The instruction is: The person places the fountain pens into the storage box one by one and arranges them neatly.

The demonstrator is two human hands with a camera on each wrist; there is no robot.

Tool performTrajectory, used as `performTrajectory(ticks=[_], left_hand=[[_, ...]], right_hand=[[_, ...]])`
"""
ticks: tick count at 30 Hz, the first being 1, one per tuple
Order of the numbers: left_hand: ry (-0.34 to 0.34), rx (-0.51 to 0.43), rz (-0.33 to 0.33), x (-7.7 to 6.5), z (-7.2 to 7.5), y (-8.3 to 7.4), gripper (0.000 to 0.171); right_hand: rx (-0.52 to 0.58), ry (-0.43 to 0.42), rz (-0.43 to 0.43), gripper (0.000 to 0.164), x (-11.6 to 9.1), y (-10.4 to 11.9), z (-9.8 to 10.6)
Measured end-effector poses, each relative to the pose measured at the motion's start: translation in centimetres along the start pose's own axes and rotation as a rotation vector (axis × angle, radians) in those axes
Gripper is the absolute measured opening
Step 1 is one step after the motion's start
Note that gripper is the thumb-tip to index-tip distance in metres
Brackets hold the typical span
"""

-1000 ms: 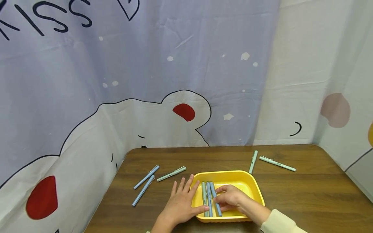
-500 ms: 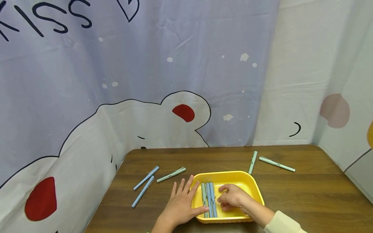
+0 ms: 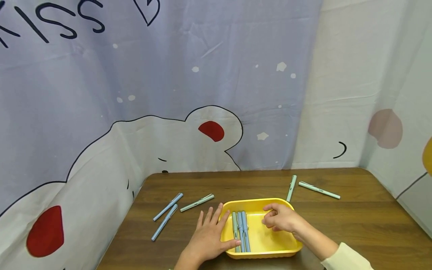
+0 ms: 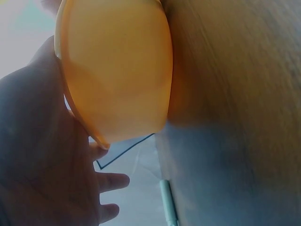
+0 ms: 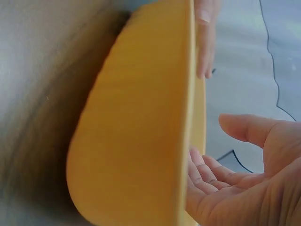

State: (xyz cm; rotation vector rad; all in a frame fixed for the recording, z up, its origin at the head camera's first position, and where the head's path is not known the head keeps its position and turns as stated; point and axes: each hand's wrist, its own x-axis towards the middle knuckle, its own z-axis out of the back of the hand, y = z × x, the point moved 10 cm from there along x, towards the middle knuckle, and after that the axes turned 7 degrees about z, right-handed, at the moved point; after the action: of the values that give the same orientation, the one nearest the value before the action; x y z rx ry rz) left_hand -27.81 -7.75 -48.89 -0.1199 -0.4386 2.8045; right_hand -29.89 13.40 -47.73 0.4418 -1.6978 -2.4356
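A yellow tray (image 3: 270, 243) stands near the table's front edge. Inside, along its left side, one green pen (image 3: 235, 225) and two blue pens (image 3: 246, 234) lie side by side, pointing away from me. My left hand (image 3: 209, 238) rests on the tray's left rim with fingers spread, the thumb reaching over the rim by the pens' near ends. Over the tray's right part is my right hand (image 3: 283, 218), fingers loosely bent, thumb apart, holding nothing. In the right wrist view that hand (image 5: 244, 174) shows beside the yellow wall (image 5: 136, 122).
Left of the tray, two blue pens (image 3: 164, 222) and a green pen (image 3: 197, 203) lie on the wooden table (image 3: 337, 225). Behind its right side are two more green pens, one upright in view (image 3: 291, 187), one slanted (image 3: 319, 190). A printed curtain (image 3: 263, 93) hangs behind.
My right hand has let go of the rightmost blue pen, which now lies against the other blue pen, and has moved right and up. My left hand keeps its place.
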Motion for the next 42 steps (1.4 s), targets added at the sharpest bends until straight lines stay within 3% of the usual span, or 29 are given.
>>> performTrajectory(ticks=[22,35,42], left_hand=[[0.006,0.012,-0.009,0.0,0.1,0.1,0.094],[0.004,0.011,-0.017,-0.1,0.1,-0.1,0.095],[-0.008,0.026,-0.024,-0.2,0.3,-0.3,0.094]], right_hand=[[-0.066,-0.046,0.062,0.059,-1.0,1.9,7.5],[-0.051,-0.083,0.067,0.066,-0.1,0.2,12.6],[-0.098,-0.100,0.096,0.072,1.2,-1.5,15.3]])
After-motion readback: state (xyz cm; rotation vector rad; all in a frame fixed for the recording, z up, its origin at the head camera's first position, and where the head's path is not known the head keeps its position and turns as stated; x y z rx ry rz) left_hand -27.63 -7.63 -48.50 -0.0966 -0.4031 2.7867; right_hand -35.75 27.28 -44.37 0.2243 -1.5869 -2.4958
